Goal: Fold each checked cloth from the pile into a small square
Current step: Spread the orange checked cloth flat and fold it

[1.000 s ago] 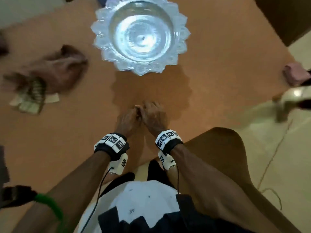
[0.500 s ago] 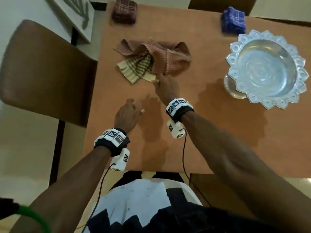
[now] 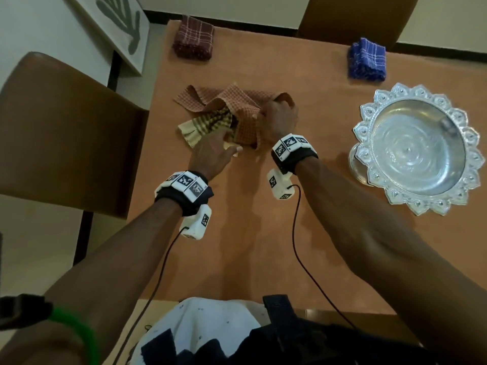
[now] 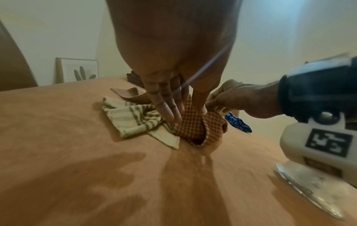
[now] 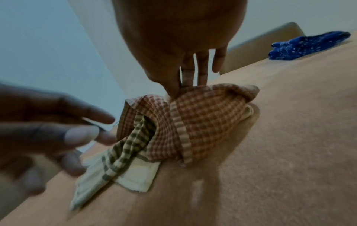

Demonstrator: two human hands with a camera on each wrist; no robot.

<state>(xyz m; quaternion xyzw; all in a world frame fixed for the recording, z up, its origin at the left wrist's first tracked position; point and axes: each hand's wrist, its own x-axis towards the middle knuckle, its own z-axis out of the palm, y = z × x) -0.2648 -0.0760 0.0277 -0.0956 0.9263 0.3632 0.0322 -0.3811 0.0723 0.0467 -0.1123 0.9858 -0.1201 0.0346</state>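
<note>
My right hand (image 3: 279, 119) pinches the rust checked cloth (image 3: 242, 111) atop the pile mid-worktop (image 3: 250, 246), while my left hand (image 3: 210, 151), fingers straight, touches the olive checked cloth (image 3: 208, 125) beneath. I see nothing inside the silver bowl (image 3: 413, 148) at right.

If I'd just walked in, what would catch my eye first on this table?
Probably the big ornate silver bowl gleaming at the table's right side. Next, the rumpled pile mid-table, where the right hand pinches an orange checked cloth lying over a cream and green one, the left hand reaching in beside it. At the far edge sit two folded squares, maroon and blue.
</note>
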